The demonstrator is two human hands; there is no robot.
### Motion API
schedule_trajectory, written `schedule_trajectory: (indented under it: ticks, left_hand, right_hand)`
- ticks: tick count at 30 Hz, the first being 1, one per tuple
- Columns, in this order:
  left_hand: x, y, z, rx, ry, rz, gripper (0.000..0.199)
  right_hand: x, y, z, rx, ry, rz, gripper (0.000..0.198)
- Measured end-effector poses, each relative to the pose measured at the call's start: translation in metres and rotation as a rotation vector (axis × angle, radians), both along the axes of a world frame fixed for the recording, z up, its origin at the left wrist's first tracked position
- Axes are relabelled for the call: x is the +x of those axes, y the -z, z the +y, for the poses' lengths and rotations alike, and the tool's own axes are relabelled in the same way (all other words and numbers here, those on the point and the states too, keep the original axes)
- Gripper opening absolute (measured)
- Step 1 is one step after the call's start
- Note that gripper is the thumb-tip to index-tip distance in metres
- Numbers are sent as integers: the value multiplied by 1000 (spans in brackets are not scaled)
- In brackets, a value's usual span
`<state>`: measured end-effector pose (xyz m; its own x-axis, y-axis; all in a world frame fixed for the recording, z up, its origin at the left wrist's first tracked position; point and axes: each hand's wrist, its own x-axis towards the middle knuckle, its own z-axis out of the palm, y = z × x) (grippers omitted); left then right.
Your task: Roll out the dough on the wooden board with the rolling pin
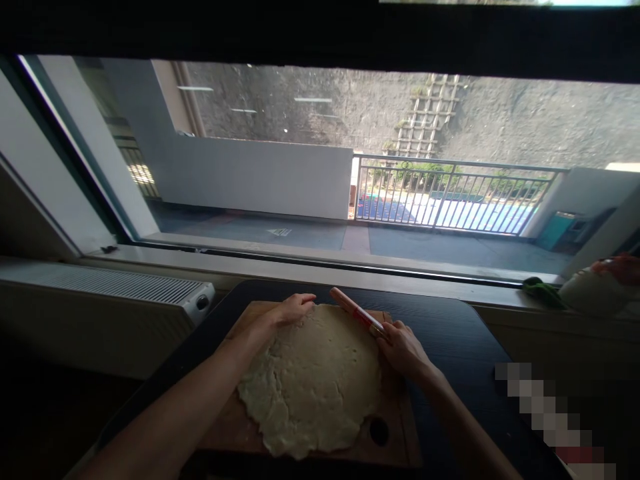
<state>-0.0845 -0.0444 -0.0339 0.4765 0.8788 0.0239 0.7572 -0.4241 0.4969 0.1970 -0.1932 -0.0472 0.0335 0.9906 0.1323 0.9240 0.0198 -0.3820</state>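
A large, flat sheet of pale dough [323,380] with a ragged edge and surface cracks covers most of a wooden cutting board [395,440]. My left hand [295,309] rests at the far left edge of the dough, fingers stretched out and holding nothing. In my right hand [401,343], at the dough's right edge, is one end of a slim wooden rolling pin [347,305] with a red and white label. The pin slants away to the upper left, over the far right edge of the dough. My fingers partly hide its near end.
The board lies on a dark table [440,327] below a wide window. A white radiator [150,293] stands at the left. On the sill at the right are a white rounded pot [595,290] and a green cloth-like thing [543,291]. A pixelated patch covers the lower right.
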Motion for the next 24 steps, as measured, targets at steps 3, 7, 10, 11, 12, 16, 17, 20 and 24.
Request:
schedule_trajectory:
  ticks: [3,7,10,11,12,16,17,20,24]
  left_hand:
    - [5,7,3,10,27,-46,49]
    - [10,13,2,100,56,-53,47]
    - [11,11,-1,182,104,-1,40]
    - [11,10,-3,205,125,21,37]
    - [11,8,-6,223,145,43,35]
    - [9,6,-21,259,187,120,38]
    - [7,7,-26,255,182,160,42]
    - [1,9,-39,258,88,301,53]
    - [0,11,-56,214,32,382,61]
  right_hand:
    - [0,1,0,1,4,-7,26]
    - [-1,1,0,-14,10,-14,25]
    - [-1,1,1,-34,19,-21,26]
    - [-1,1,1,-37,22,-24,26]
    - [-2,0,1,-38,27,-25,26]
    - [-4,-2,-1,-36,37,-14,30]
    - [-4,-2,-2,-33,38,-11,31]
    - [-4,-2,-2,-28,37,-9,32]
    - [-3,0,-2,-31,34,-28,35]
